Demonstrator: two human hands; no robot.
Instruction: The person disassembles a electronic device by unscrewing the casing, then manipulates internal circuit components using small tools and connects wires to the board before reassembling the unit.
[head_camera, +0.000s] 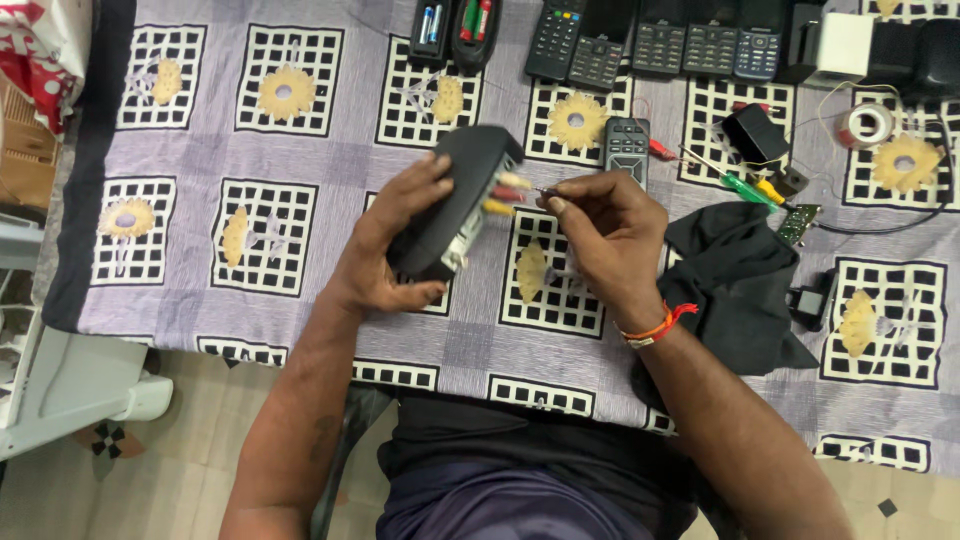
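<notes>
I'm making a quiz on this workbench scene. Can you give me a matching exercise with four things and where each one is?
Things:
1. black box
2. black cloth
3. row of keypad phones
4. green screwdriver

Places:
A. far edge of the table
B. held in the left hand
C. beside the right hand, flat on the tablecloth
D. just beyond the cloth

Pairs: 1-B, 2-C, 3-A, 4-D

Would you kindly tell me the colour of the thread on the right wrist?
Orange-red wrist thread, clearest in the head view.
</notes>
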